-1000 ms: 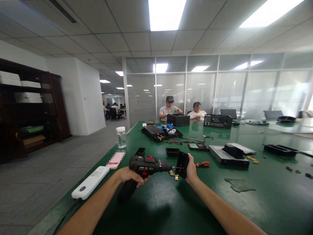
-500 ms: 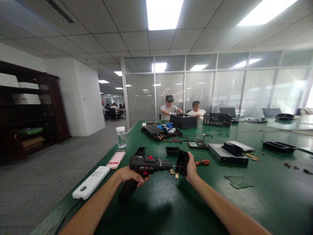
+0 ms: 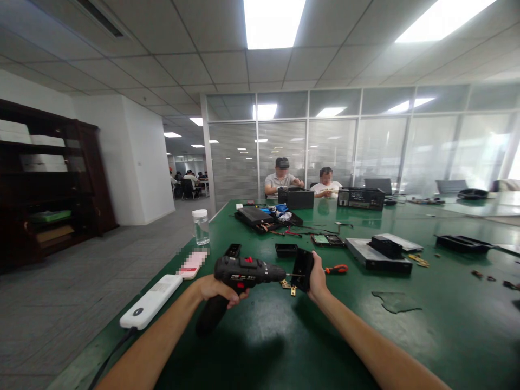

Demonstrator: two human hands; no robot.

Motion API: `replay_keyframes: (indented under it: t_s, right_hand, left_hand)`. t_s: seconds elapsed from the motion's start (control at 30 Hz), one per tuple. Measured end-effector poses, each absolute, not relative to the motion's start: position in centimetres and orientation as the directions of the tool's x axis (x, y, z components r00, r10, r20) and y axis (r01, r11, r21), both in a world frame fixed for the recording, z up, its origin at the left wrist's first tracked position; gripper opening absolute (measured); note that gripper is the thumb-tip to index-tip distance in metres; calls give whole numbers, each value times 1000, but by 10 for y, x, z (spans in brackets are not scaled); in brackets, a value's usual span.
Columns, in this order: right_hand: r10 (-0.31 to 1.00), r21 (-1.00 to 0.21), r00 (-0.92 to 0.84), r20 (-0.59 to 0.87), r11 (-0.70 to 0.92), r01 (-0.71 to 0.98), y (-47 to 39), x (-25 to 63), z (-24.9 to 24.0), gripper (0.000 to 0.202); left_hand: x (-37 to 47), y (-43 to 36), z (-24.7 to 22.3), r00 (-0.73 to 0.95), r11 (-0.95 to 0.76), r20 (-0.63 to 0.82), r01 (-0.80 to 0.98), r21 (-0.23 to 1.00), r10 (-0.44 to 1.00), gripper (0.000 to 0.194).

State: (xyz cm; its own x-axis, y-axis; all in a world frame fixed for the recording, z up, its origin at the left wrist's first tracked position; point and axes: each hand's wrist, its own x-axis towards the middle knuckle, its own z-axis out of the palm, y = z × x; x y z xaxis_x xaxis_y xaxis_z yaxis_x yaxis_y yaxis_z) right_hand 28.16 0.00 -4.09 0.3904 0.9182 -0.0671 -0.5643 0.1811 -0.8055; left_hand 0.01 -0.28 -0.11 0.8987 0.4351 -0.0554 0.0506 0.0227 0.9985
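My left hand is wrapped round the grip of a black cordless drill, whose bit points right. In my right hand a small black plastic box stands on edge, its hollow side turned to the drill. The bit's tip reaches into the box; whether it touches a screw is too small to tell. Just below the bit lie several brass-coloured metal pieces on the green table. An orange-handled screwdriver rests beyond my right hand.
A water bottle, a phone and a white power bank line the left edge. A glass shard and a silver disc drive lie right. Two people sit opposite, one behind a black metal case.
Across the table, the black case has shifted left and turned, with a person's hands by it. My hands, the drill and the small box stay nearly still.
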Motion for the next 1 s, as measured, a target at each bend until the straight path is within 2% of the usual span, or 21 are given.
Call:
replay_keyframes:
  t_s: [1.0]
  right_hand:
    - [925,-806,374,-69,170,-567,-4,281,-36,40]
  left_hand:
    - [-1,-2,-1,893,55,-83,66,996,442,39]
